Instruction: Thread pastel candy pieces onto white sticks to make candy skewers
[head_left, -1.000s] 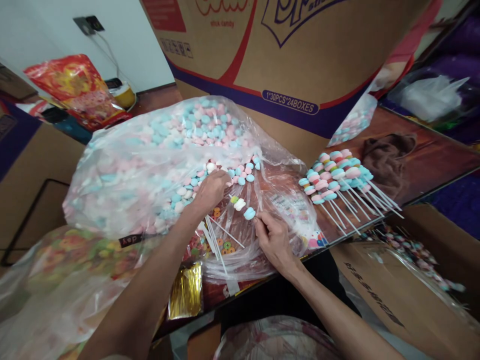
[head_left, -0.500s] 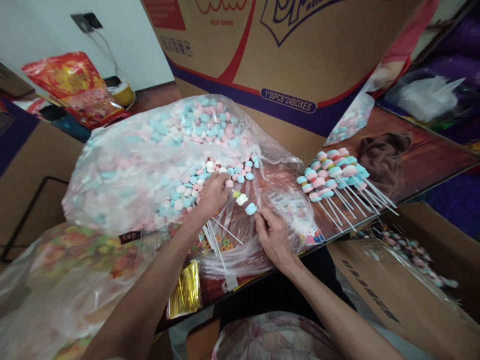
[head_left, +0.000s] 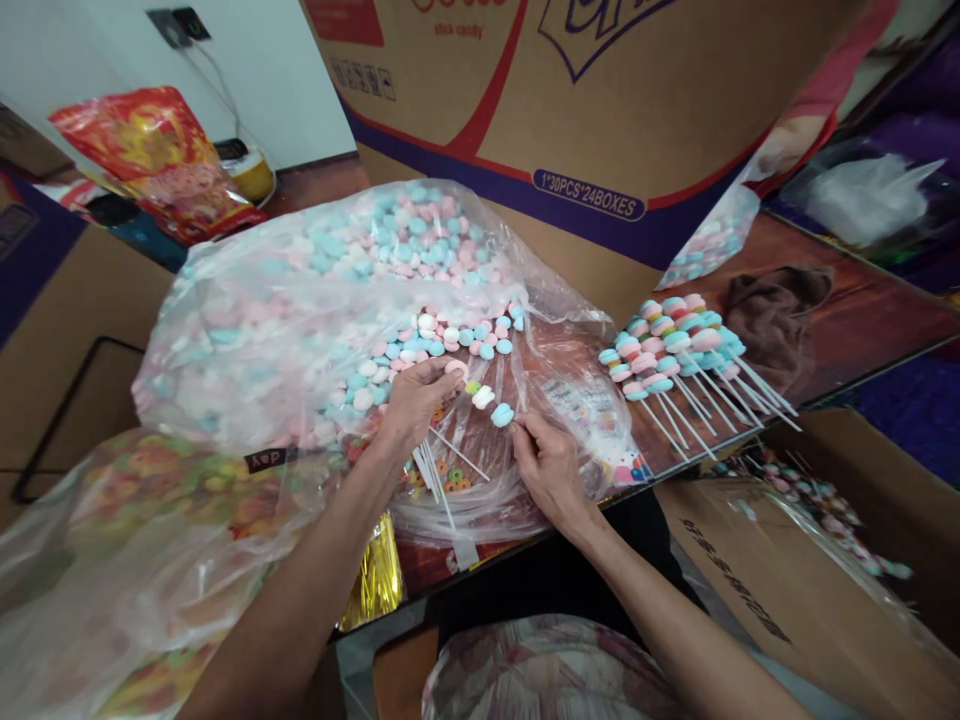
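Head view. Left hand (head_left: 418, 395): thumb and fingers pinched together on a pink candy (head_left: 455, 369), at the far-left end of a short row. Right hand (head_left: 551, 462): fingers curled closed at the row's near-right end, apparently round the stick, itself mostly hidden. Row runs, far to near: pink candy, yellow-green ring (head_left: 472, 387), white candy (head_left: 482, 398), blue candy (head_left: 502, 414). Whether the pink one is pierced, cannot tell.

Row sits mid-scene, above the plastic sheet; loose candies (head_left: 450, 335) spill from the big bag (head_left: 225, 300) on its far side. Spare sticks (head_left: 430, 478) lie nearer. Filled sticks (head_left: 675, 345) piled at right.

Step in hand, as judged: threading the pink candy on. Next move seems to call for a steady stick and a straight, gentle push, lest the candy crack.
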